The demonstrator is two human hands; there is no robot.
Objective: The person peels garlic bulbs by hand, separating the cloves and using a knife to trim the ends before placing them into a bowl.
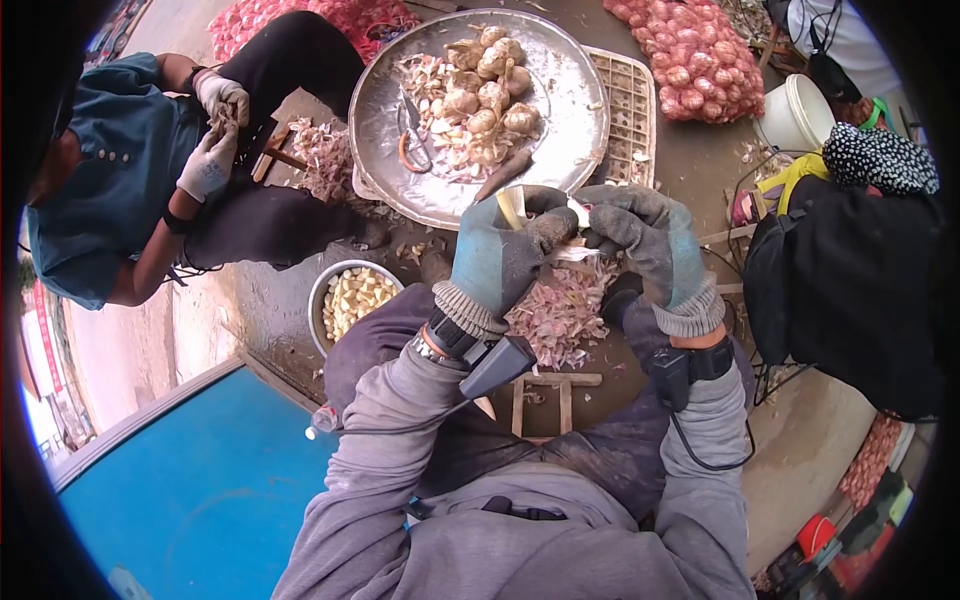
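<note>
Both hands wear grey-blue work gloves and meet over the near rim of a big round metal pan (575, 150). My left hand (505, 250) is closed around a garlic bulb whose pale stem (510, 210) sticks up by the thumb; the fingers hide most of the bulb. Fingertips of my right hand (645, 240) pinch at a white garlic clove (578, 212) at the bulb's side. Papery skin (575, 252) hangs between the gloves. In the pan lie several whole garlic bulbs (490, 95), loose skins and scissors (412, 135) with orange on the handle.
A bowl of peeled cloves (316, 300) stands left of my knee. Garlic skins (555, 315) are heaped between my legs. A co-worker (120, 190) in white gloves sits at left. Mesh garlic sacks (690, 60) and a white bucket (797, 115) stand beyond; a blue panel (210, 490) is lower left.
</note>
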